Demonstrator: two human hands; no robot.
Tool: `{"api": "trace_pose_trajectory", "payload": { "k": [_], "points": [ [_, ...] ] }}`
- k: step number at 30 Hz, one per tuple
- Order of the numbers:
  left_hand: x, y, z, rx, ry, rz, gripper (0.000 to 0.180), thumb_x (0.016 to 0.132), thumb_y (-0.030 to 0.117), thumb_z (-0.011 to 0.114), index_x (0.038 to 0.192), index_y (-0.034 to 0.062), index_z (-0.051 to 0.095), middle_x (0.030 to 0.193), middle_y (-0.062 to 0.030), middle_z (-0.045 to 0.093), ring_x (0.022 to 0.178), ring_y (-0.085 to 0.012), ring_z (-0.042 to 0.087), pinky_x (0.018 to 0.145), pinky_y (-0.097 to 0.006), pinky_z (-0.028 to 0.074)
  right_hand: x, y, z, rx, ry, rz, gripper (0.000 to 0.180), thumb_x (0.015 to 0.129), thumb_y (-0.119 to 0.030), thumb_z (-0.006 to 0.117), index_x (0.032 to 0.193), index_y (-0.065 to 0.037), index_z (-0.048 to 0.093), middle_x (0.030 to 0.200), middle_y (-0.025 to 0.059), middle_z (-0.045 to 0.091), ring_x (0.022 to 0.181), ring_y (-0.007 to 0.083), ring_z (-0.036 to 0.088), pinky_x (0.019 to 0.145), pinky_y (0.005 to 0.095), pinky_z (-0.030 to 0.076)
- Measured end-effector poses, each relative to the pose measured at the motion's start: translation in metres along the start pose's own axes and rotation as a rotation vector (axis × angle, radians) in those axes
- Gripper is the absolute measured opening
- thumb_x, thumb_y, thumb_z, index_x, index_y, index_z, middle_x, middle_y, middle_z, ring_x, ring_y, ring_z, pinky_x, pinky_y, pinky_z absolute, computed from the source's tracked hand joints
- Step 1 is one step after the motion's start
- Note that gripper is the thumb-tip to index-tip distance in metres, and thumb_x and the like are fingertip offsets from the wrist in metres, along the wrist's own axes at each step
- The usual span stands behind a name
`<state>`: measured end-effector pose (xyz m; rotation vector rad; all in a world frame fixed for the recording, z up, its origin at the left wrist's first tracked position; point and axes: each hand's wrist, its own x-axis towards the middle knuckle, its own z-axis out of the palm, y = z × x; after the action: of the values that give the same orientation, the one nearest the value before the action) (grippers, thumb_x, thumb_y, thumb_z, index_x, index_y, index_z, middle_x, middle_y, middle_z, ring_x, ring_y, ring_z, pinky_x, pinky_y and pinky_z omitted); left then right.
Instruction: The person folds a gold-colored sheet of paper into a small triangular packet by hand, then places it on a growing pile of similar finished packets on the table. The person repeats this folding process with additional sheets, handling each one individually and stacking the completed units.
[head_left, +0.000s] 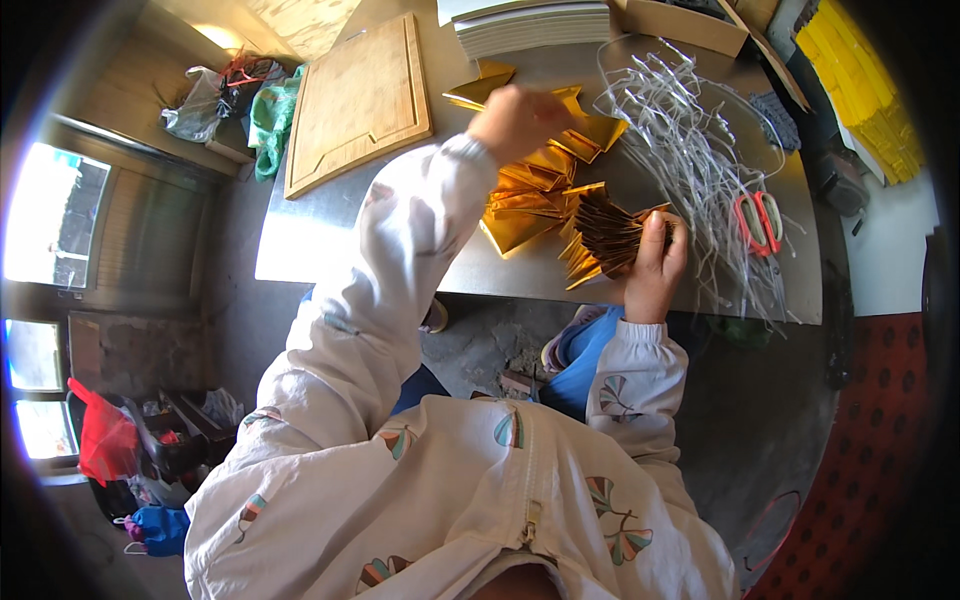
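Observation:
My right hand (657,265) grips the right end of a fanned bundle of folded gold foil paper (608,232), thumb on top, near the table's front edge. The bundle's many thin folds stand close together. Farther left, my left hand (517,122) is over loose folded gold foil papers (525,205) that lie in a heap. Its fingers are blurred and partly hidden, so whether they pinch a paper does not show. More gold pieces lie beyond this hand.
The metal table (330,235) carries a wooden cutting board (360,105) at left. To the right lie a tangle of clear plastic strips (690,140) and red-handled scissors (757,223). White stacked sheets (535,30) and a cardboard box (680,25) stand at the back; a yellow stack (860,85) is far right.

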<state>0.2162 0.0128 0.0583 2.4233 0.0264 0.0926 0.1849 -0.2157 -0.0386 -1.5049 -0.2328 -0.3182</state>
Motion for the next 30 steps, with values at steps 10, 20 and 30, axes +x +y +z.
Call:
{"api": "trace_pose_trajectory", "payload": {
  "k": [10, 20, 30],
  "points": [
    [0.052, -0.037, 0.029, 0.356, 0.039, -0.331, 0.064, 0.065, 0.055, 0.081, 0.108, 0.0094, 0.068, 0.107, -0.0114, 0.068, 0.100, -0.0273, 0.065, 0.086, -0.037, 0.052, 0.001, -0.007, 0.000, -0.002, -0.076, -0.047, 0.023, 0.101, -0.016, 0.052, 0.119, -0.001, 0.055, 0.099, 0.0051, 0.058, 0.085, 0.0110, 0.053, 0.080, 0.0258, 0.045],
    [-0.002, -0.025, 0.005, -0.242, 0.201, 0.111, 0.021, 0.078, 0.012, 0.079, 0.093, 0.0004, 0.070, 0.080, -0.0066, 0.071, 0.073, -0.0122, 0.065, 0.067, -0.026, 0.053, 0.003, 0.007, -0.001, 0.099, -0.064, -0.050, 0.020, 0.098, -0.019, 0.059, 0.108, -0.001, 0.058, 0.111, 0.0103, 0.063, 0.096, 0.0160, 0.058, 0.087, 0.0289, 0.046],
    [-0.028, -0.003, 0.007, -0.362, -0.167, -0.113, 0.019, 0.090, 0.019, 0.066, 0.089, 0.0011, 0.072, 0.081, -0.0049, 0.070, 0.067, -0.0130, 0.064, 0.061, -0.025, 0.053, -0.001, 0.002, -0.002, 0.072, -0.028, 0.054, 0.022, 0.100, -0.024, 0.055, 0.102, -0.002, 0.054, 0.093, 0.0061, 0.061, 0.085, 0.0137, 0.055, 0.081, 0.0292, 0.046]
  ]
}}
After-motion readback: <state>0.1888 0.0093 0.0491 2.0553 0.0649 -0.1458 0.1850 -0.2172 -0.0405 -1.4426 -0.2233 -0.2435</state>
